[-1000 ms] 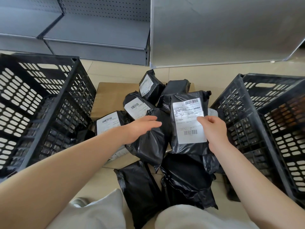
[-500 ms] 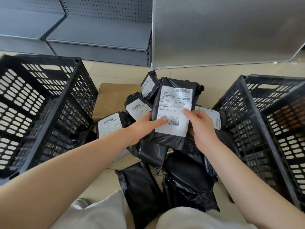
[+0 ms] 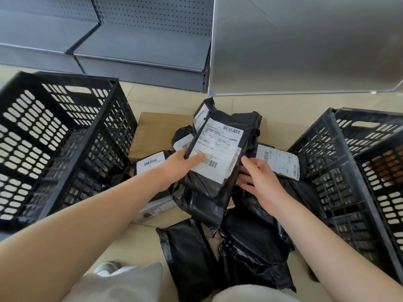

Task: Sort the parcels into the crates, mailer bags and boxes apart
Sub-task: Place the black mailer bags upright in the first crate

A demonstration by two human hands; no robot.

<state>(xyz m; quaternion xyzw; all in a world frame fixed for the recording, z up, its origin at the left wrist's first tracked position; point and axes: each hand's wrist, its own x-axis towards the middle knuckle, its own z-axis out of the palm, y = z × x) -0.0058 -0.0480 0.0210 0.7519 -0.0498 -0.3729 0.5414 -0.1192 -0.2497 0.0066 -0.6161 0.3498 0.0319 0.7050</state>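
Observation:
A pile of black mailer bags lies on the floor between two black crates. My left hand (image 3: 181, 165) grips a black mailer bag (image 3: 216, 171) with a white label, thumb on the label, holding it lifted above the pile. My right hand (image 3: 257, 182) is beside the bag's right edge, fingers spread and relaxed, holding nothing. Another labelled bag (image 3: 279, 162) lies just right of it. A flat brown cardboard box (image 3: 157, 134) sits under the pile at the back. The left crate (image 3: 54, 149) and the right crate (image 3: 349, 171) flank the pile.
Two unlabelled black bags (image 3: 187, 258) lie near my knees. A small white box (image 3: 157, 208) peeks from under the pile at the left. Grey shelving (image 3: 139, 55) and a metal panel (image 3: 305, 44) stand behind. Something brown shows through the right crate's far wall.
The labelled bag passed from my right hand to my left hand and tilted leftward. My right hand let go and now hovers spread beside it.

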